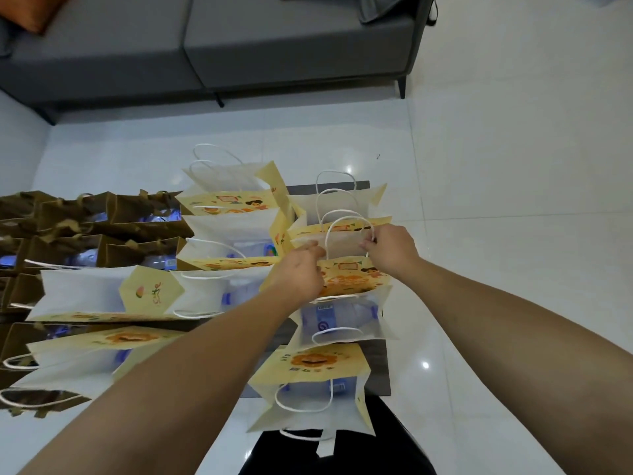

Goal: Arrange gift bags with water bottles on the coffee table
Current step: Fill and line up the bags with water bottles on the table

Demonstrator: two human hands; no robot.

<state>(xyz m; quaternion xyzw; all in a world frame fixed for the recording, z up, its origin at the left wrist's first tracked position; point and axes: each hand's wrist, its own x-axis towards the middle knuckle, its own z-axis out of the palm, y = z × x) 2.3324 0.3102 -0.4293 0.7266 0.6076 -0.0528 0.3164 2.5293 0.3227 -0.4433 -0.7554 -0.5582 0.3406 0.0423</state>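
Grey sofa [205, 46] far beyond the fingers; dark counter [380, 368] under them, packed with brown bags [102, 217] well left of the fingers and yellow-white gift bags, most showing water bottles [339, 320]. Step in hand, I'd say: spreading the mouth of one gift bag [346, 245] in the right column. Left hand [301, 272] fingers pinch its near rim; right hand [390, 248] fingers pinch the handle end. No bottle visible inside. Next: hold it open, square it, load a bottle.
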